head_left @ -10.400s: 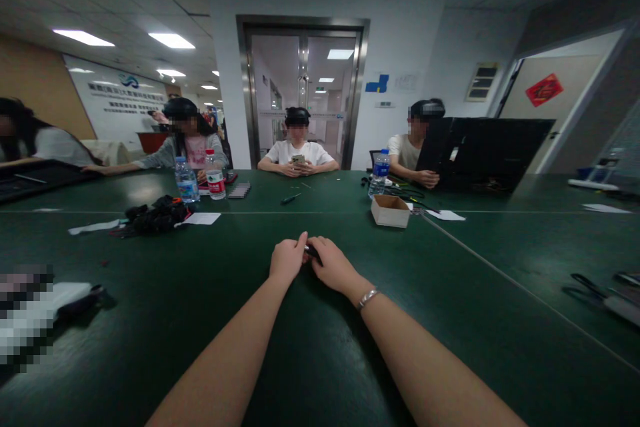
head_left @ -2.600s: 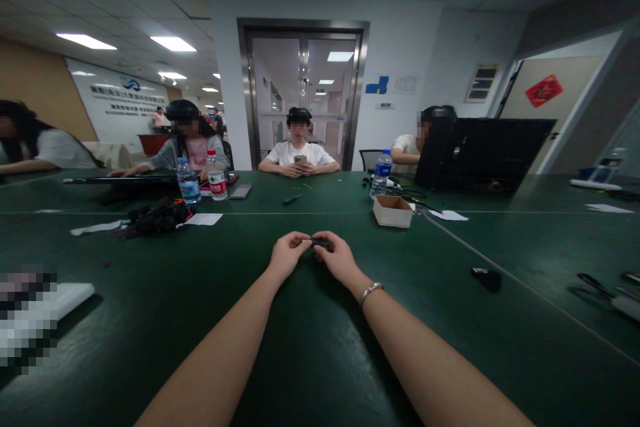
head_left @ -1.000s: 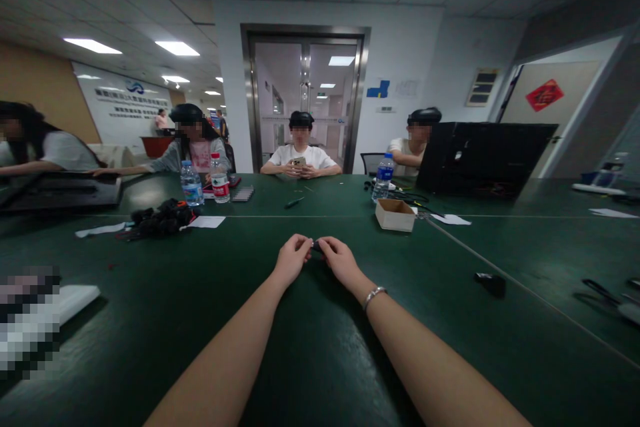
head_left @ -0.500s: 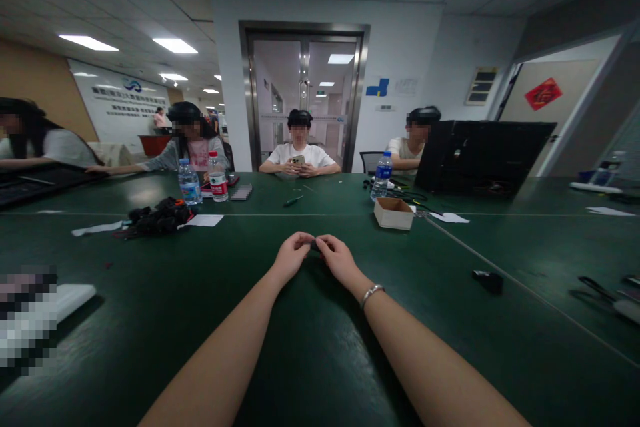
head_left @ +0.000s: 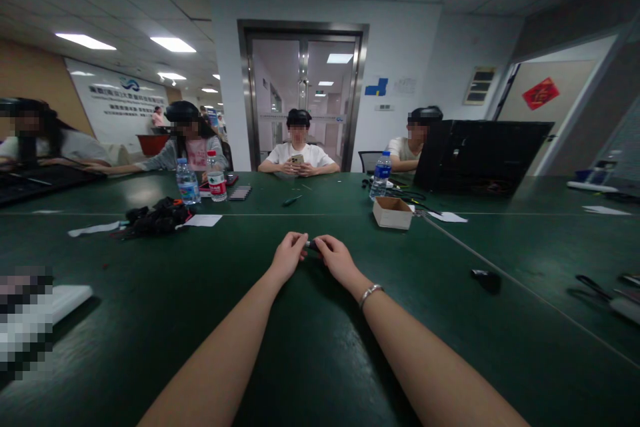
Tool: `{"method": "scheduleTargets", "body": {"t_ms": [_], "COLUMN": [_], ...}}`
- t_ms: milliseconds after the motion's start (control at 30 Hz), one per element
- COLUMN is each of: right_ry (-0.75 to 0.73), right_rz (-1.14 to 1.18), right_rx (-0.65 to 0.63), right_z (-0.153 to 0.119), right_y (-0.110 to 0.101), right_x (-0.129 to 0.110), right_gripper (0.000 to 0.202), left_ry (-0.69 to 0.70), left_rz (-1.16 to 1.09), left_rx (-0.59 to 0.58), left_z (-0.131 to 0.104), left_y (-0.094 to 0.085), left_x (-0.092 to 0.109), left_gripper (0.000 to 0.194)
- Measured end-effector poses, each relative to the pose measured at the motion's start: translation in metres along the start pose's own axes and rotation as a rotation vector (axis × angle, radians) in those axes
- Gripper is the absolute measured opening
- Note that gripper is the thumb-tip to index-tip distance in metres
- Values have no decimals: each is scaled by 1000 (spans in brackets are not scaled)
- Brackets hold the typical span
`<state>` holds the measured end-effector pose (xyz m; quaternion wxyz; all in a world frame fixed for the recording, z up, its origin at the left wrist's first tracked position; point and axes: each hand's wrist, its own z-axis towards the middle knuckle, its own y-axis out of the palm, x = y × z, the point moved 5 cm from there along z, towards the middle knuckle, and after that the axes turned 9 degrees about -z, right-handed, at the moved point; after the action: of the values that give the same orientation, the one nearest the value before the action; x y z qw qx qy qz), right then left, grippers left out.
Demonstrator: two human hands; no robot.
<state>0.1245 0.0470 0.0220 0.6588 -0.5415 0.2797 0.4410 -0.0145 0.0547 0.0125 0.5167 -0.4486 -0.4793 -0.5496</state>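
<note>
Above the green table (head_left: 320,347), my two hands meet around a small dark piece (head_left: 313,245). It shows a short, pale, metallic-looking end on its left; its exact kind is too small to make out. My right hand (head_left: 337,259), with a silver bracelet (head_left: 371,295) at the wrist, pinches the dark part between thumb and fingers. My left hand (head_left: 289,259) is closed in a pinch at the pale end. Its fingertips hide whatever lies between them.
An open cardboard box (head_left: 393,214) stands beyond my right hand. Bottles (head_left: 188,182), a screwdriver-like tool (head_left: 291,200) and a pile of black items (head_left: 156,217) lie farther off. A dark item (head_left: 486,280) lies right. Several people (head_left: 299,155) sit around; a black computer case (head_left: 483,157) stands right.
My left fingers have drawn slightly left, away from the right ones. A pale end of the dark piece now shows in the gap. The view has shifted a little.
</note>
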Motion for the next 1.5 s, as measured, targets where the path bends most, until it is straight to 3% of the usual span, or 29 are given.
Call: {"method": "scheduleTargets", "body": {"t_ms": [133, 333, 500, 667, 833, 1000, 1200, 1300, 1500], "right_ry": [-15, -1, -4, -13, -17, 2, 20, 14, -4], "right_rz": [-4, -2, -3, 15, 17, 15, 12, 19, 51], "right_rx": [2, -6, -13, -7, -5, -6, 4, 6, -30], "right_z": [1, 2, 1, 1, 0, 1, 3, 2, 1], "right_y": [0, 1, 1, 1, 0, 1, 1, 1, 2], "right_x": [1, 4, 2, 1, 0, 1, 5, 5, 1], "right_gripper": [33, 33, 32, 33, 35, 30, 28, 28, 28], "left_ry": [49, -1, 142, 23, 143, 28, 141, 102, 52], "left_rz": [45, 33, 29, 25, -16, 9, -8, 28, 377], "left_rx": [-44, -35, -68, -37, -51, -74, -106, -74, 88], "left_z": [1, 1, 0, 1, -4, -6, -6, -7, -14], "left_y": [4, 1, 2, 1, 2, 3, 3, 1, -3], "left_x": [0, -5, 3, -1, 11, 9, 14, 14, 17], "left_gripper": [10, 24, 18, 22, 24, 24, 19, 24, 48]}}
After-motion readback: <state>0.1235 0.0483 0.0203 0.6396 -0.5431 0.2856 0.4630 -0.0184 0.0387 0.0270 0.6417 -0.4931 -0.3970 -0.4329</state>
